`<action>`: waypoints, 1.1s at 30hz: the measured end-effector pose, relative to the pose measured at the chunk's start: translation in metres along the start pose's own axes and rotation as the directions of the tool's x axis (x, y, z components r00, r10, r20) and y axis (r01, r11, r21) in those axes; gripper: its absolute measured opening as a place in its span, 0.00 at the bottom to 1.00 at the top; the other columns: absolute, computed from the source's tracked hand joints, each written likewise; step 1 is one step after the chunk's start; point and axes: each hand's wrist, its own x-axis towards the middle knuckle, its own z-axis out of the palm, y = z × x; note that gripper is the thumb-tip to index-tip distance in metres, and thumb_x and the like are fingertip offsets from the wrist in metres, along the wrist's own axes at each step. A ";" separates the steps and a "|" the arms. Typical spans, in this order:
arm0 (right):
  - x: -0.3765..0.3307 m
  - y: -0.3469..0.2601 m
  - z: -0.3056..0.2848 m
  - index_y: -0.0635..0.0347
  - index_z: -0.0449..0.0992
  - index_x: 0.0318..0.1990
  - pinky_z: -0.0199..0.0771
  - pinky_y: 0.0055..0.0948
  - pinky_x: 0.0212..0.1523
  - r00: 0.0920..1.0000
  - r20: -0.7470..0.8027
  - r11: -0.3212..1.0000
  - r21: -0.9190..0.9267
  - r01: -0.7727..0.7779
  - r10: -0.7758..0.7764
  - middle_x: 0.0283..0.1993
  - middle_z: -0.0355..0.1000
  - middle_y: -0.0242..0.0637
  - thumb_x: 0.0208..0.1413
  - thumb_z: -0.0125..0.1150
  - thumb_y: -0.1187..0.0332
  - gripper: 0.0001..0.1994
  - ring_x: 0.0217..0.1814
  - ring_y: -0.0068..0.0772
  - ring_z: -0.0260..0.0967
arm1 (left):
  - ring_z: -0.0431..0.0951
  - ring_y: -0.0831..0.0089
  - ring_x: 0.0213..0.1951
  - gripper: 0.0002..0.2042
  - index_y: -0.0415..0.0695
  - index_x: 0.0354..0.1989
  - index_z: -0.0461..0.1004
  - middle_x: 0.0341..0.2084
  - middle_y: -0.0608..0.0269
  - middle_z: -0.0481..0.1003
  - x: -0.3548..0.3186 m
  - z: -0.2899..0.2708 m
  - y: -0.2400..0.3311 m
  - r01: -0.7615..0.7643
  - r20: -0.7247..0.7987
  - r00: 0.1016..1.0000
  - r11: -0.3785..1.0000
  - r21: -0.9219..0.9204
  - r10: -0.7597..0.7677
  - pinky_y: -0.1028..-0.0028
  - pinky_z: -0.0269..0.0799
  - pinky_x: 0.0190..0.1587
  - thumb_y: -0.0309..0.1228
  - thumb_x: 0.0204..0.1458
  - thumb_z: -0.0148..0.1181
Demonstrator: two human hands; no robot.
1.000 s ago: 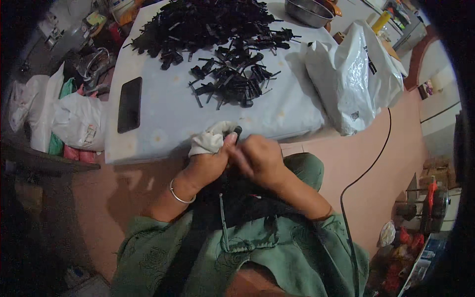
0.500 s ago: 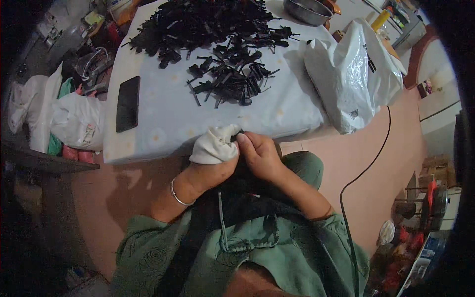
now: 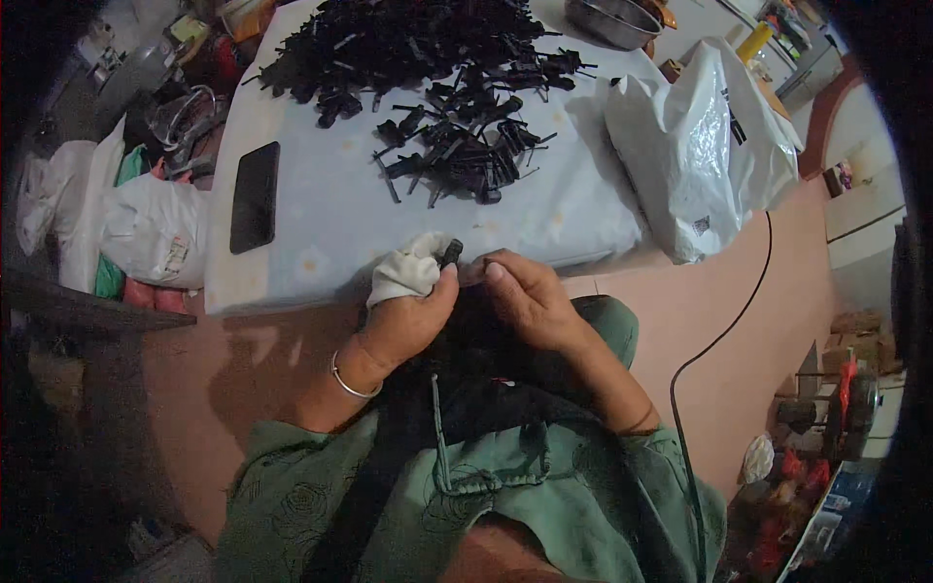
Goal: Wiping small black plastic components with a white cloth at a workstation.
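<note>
A white cloth [image 3: 403, 272] covers the fingers of my left hand [image 3: 408, 321]. Against that cloth, the thumb presses a small black plastic part [image 3: 451, 254], whose end sticks up. My right hand [image 3: 533, 306] is just to the right, a little apart from the part, with thumb and forefinger pinched together. What sits in that pinch, if anything, is too small to make out. Beyond both hands, a loose cluster of similar black plastic pieces [image 3: 476, 165] with thin stems lies on the table, in front of a large heap [image 3: 389, 49] of them.
The pale patterned table [image 3: 321, 214] holds a dark phone [image 3: 255, 198] at left and a metal bowl [image 3: 612, 21] at the far right. A white plastic bag [image 3: 680, 155] leans at the right edge. A black cable [image 3: 719, 330] runs down the right side. Filled bags [image 3: 151, 233] stand at left.
My hands have moved apart: the right has drawn slightly rightward, away from the left. The black part's end now shows above my left thumb.
</note>
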 end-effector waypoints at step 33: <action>0.003 0.029 0.009 0.65 0.69 0.31 0.62 0.23 0.27 0.998 -0.058 0.998 0.057 -0.032 0.035 0.23 0.66 0.29 0.58 0.46 0.64 0.12 0.25 0.18 0.57 | 0.71 0.65 0.29 0.08 0.37 0.36 0.66 0.26 0.56 0.70 0.008 0.005 0.022 -0.140 0.096 0.987 0.982 0.131 0.128 0.73 0.68 0.33 0.25 0.47 0.52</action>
